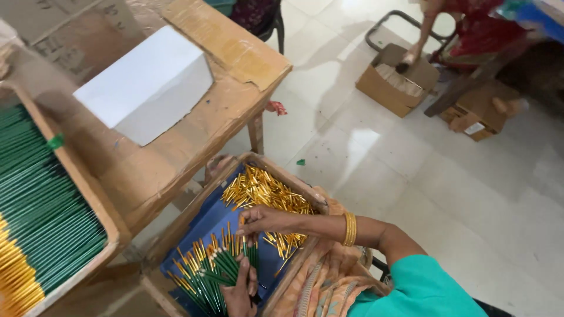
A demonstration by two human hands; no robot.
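The left hand grips a fanned bundle of slim green sticks with gold tips, near, in the blue-lined tray. The right hand, fingers pinched, probably on one gold cap; keeping tips aligned helps. Farther left, a smooth white box sits on the cardboard-covered table.

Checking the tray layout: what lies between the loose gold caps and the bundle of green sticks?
In the head view, the right hand lies between gold caps and green sticks.
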